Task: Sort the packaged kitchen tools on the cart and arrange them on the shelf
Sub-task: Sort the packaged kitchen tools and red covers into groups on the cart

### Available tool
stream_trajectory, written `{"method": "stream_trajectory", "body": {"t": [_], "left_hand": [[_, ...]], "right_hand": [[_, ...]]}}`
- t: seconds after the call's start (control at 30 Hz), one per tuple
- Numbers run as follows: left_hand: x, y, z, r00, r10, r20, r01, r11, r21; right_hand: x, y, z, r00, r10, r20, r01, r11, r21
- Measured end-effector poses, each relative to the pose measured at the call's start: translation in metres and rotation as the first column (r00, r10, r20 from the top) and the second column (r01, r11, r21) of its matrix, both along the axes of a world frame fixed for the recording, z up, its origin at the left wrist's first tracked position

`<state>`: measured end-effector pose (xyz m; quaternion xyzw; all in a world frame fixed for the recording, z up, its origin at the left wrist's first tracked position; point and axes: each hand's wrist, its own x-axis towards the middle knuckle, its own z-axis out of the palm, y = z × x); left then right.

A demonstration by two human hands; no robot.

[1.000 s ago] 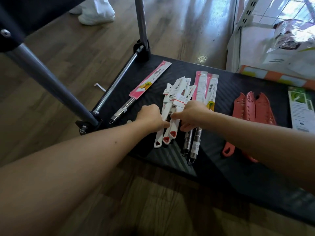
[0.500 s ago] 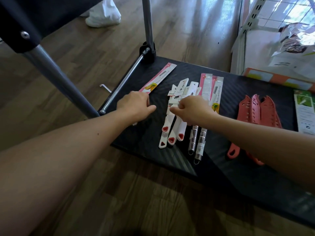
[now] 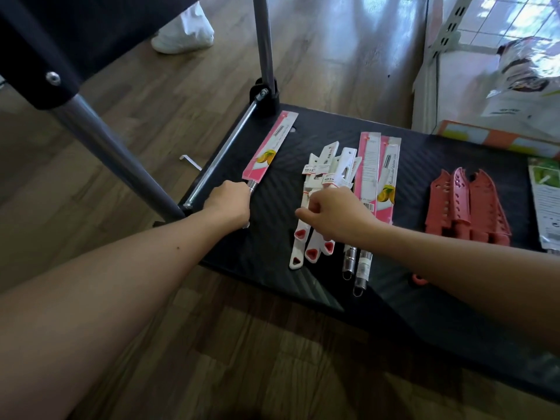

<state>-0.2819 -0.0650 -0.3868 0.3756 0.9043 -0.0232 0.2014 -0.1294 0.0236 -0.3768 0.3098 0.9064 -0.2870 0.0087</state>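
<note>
1. since a second ago the left hand (image 3: 228,204) is moving off the white-handled tools (image 3: 315,189) and out to its own left. it is now closing its fingers round the metal handle of the single pink-carded knife (image 3: 266,154), whose card is pointing away past the knuckles.
2. the right hand (image 3: 336,216) is lying on top of the white-handled tools with its fingers curled and one fingertip pointing toward the left hand. i cannot tell whether it is actually gripping them or only resting on them.
3. two more pink-carded knives (image 3: 378,177) are lying side by side just to the right of the right hand, touching the white bundle. their steel handles are sticking out from under the wrist.
4. a stack of red plastic tools (image 3: 466,207) is sitting well to the right of the right forearm.
5. everything is lying on the black cart deck (image 3: 333,125), and the cart's metal rail (image 3: 224,153) is running just outside the left hand.
</note>
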Motion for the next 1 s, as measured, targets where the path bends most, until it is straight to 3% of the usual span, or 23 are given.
{"method": "stream_trajectory", "body": {"t": [0.1, 0.2, 0.33, 0.47, 0.67, 1.0], "left_hand": [[0.001, 0.003, -0.002, 0.981, 0.125, 0.147, -0.137, 0.988, 0.071], [0.008, 0.005, 0.001, 0.907, 0.267, 0.327, -0.323, 0.937, 0.131], [0.032, 0.018, 0.014, 0.869, 0.247, 0.428, -0.390, 0.875, 0.287], [0.058, 0.037, 0.032, 0.873, 0.151, 0.464, -0.363, 0.837, 0.410], [0.118, 0.053, 0.044, 0.883, 0.006, 0.468, -0.215, 0.894, 0.394], [0.188, 0.065, 0.028, 0.848, -0.029, 0.530, -0.156, 0.941, 0.300]], "right_hand": [[0.004, 0.005, -0.002, 0.999, -0.041, -0.005, 0.041, 0.999, -0.023], [0.009, 0.010, -0.002, 0.995, -0.100, -0.001, 0.099, 0.989, -0.112], [0.016, 0.020, 0.002, 0.980, -0.199, -0.012, 0.193, 0.960, -0.205], [0.030, 0.040, 0.014, 0.941, -0.334, -0.057, 0.314, 0.923, -0.221], [0.068, 0.066, 0.029, 0.834, -0.544, -0.092, 0.491, 0.808, -0.327], [0.110, 0.066, 0.019, 0.871, -0.490, 0.035, 0.469, 0.810, -0.351]]}}
